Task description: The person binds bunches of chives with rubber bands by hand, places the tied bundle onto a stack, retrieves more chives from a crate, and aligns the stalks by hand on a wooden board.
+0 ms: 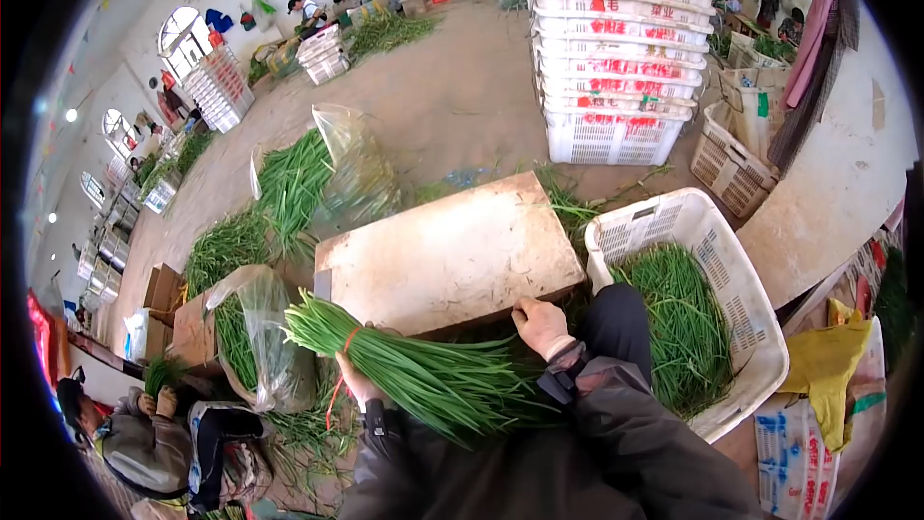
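Note:
A thick bunch of long green stalks [443, 376] lies across my lap, its pale cut ends toward the left. A red band circles it near those ends. My left hand [358, 380] is wrapped round the bunch from below, beside the band, and a loose red strand hangs under it. My right hand [542, 327] is closed at the near edge of the pale board [452, 255], right of the bunch and apart from it; what its fingers hold, if anything, is too small to make out.
A white crate [760, 327] of loose stalks stands at my right knee. Stacked white crates [621, 58] rise beyond the board. Plastic bags of greens [294, 178] lie to the left. A co-worker [144, 443] sits at the lower left; other people sit far back.

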Demonstrator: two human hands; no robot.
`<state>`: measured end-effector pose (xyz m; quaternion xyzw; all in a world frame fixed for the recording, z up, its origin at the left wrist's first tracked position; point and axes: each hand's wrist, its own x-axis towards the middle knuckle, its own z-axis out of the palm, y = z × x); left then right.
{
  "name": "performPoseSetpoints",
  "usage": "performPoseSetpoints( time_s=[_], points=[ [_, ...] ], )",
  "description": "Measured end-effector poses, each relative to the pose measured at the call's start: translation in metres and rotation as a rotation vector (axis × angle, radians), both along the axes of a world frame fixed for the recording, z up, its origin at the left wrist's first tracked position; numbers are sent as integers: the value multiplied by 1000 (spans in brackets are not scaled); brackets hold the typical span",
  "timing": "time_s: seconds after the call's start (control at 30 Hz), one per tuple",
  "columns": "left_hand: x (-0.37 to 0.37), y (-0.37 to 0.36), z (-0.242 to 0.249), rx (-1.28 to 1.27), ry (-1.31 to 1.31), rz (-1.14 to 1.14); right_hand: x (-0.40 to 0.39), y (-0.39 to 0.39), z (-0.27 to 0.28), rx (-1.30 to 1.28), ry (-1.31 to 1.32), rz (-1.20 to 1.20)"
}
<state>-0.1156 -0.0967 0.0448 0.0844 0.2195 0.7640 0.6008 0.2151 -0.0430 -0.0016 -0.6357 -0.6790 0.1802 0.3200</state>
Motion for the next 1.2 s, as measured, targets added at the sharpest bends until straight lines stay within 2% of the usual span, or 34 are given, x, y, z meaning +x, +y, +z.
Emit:
performPoseSetpoints(
  time_s=[0.13,0.17,0.37,0.47,0.53,0.6,0.73,0.8,0.87,0.9,0.93,1.03,1.2],
  points=[
    [-11,3,-27,149,172,-149,2,3,-6,-43,-29,-2],
    [-9,1,-25,74,138,-94,2,2,-4,-35,-24,-2],
    [-20,8,-45,20,208,-70,4,4,-4,-46,-19,-2],
    [-4,3,-27,-23,285,-63,5,6,1,-35,144,47],
    [-2,9,-43,16,375,-43,1,8,4,-73,323,99],
    [26,4,-15,19,519,5,-3,7,6,-165,514,186],
    [58,2,-14,28,571,-114,-20,-2,0,-376,864,560],
    [71,2,-15,18,589,-192,-23,-3,4,-309,534,755],
    [82,1,-8,37,641,-254,-34,-13,5,-327,507,850],
    [84,2,-7,40,641,-271,-43,-17,-2,-366,507,911],
    [86,-2,-10,33,638,-291,-51,-26,13,-298,596,951],
    [82,0,-22,33,580,-296,-63,-27,5,-350,800,939],
    [74,6,-33,33,558,-347,-68,-27,0,-381,786,810]
  ],
)
